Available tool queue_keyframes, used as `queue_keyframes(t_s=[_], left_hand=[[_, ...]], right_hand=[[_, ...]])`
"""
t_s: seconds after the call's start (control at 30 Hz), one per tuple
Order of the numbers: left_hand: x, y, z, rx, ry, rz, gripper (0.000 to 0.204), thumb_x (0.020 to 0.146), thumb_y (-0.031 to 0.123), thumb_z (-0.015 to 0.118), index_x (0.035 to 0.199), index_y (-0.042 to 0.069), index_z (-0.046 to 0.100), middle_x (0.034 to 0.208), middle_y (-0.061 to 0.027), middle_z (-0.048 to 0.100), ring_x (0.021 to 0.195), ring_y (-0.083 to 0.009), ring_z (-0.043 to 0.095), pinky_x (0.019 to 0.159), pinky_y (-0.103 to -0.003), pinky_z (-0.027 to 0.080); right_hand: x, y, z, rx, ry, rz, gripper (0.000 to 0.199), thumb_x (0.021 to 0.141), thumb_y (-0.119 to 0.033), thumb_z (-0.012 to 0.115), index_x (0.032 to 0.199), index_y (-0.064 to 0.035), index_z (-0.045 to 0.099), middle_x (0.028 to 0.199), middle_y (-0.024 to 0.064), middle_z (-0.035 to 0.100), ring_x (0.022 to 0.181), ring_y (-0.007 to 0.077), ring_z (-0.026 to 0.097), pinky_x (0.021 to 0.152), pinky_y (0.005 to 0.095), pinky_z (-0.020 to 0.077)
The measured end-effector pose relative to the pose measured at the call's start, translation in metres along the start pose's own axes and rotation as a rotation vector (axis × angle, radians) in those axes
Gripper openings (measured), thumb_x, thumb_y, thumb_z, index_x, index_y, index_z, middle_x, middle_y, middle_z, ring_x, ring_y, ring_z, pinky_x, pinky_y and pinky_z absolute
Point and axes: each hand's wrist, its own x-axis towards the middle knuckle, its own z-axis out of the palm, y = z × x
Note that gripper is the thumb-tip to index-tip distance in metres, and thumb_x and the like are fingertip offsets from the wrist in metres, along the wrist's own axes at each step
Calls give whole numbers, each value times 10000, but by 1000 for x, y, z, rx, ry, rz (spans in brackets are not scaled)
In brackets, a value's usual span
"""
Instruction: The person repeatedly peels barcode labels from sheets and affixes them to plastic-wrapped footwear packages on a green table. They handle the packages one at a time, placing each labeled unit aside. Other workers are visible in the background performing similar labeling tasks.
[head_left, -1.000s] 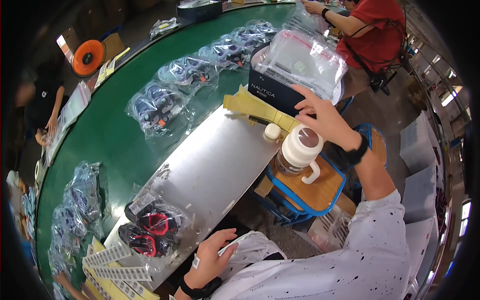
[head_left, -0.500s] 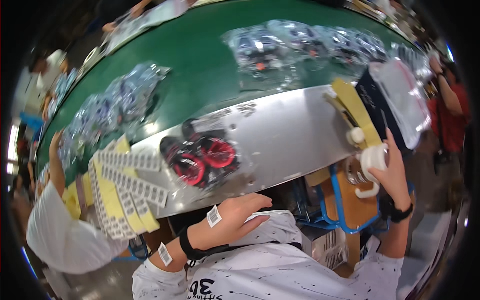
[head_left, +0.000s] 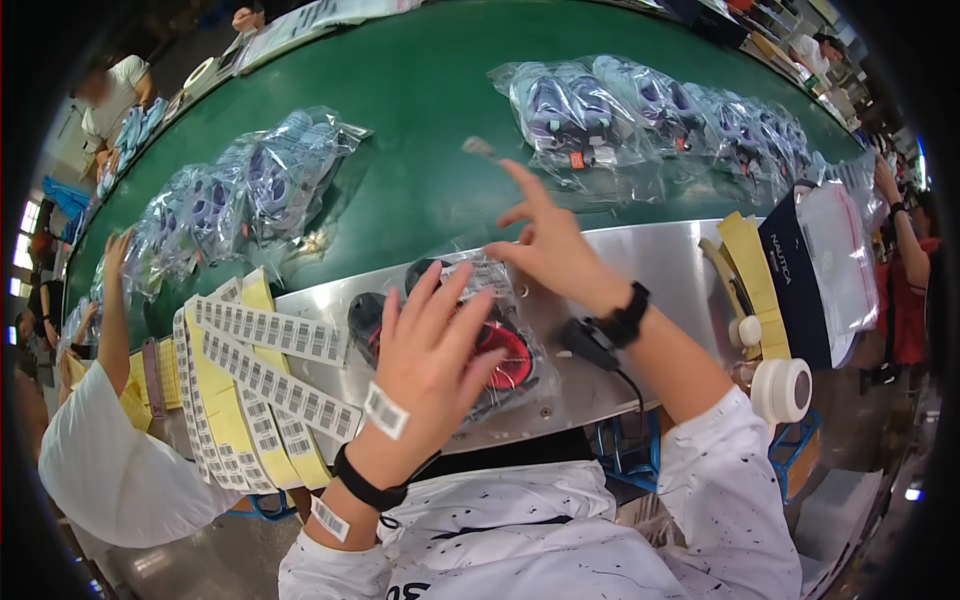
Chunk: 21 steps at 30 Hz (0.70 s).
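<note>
A clear bag with black-and-red shoes [head_left: 508, 362] lies on the metal ledge in front of me. My left hand [head_left: 428, 350] is spread over the bag's left part, fingers apart and blurred; whether it presses on the bag I cannot tell. White barcode stickers cling to that wrist and forearm. Above the bag's far right side hovers my right hand [head_left: 552, 245], index finger stretched toward the green belt and nothing visible in its grasp. A small blurred greyish thing [head_left: 482, 148] is just beyond its fingertip.
Barcode label strips [head_left: 275, 335] spread over the ledge at left. Bagged bluish shoes [head_left: 575, 110] line the green belt [head_left: 420, 120]. A corded black device [head_left: 590, 342] is by my right wrist; a white-capped container [head_left: 782, 390] is at right. A co-worker's sleeve [head_left: 110, 440] is close at left.
My right hand has left the white container and moved left and forward over the ledge. My left hand has moved forward onto or over the bagged shoes, fingers spreading.
</note>
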Motion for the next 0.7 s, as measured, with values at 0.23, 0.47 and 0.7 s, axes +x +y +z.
queue_keyframes(t_s=[0.23, 0.47, 0.7], left_hand=[[-8, -21, 8, -26, -295, 101, 511, 755, 303, 739, 1209, 112, 601, 1273, -123, 558, 1200, -331, 515, 982, -540, 396], [-4, -26, 12, -100, -300, 93, 481, 723, 301, 752, 1157, 126, 638, 1253, -123, 574, 1174, -333, 537, 964, -498, 412], [-2, -25, 16, -107, -299, 85, 478, 712, 300, 751, 1146, 128, 650, 1236, -119, 582, 1157, -328, 549, 970, -482, 400]], right_hand=[[18, 21, -7, 41, -226, 180, 730, 749, -6, 628, 1429, -83, 375, 728, 124, 657, 649, 178, 617, 628, 307, 488], [26, 21, -29, 446, -162, 380, 81, 837, -92, 678, 859, -24, 638, 898, -4, 589, 611, 47, 480, 524, 199, 359], [31, 28, -17, 330, -284, 418, 120, 830, -113, 684, 798, -3, 650, 867, -1, 599, 669, 81, 529, 579, 233, 423]])
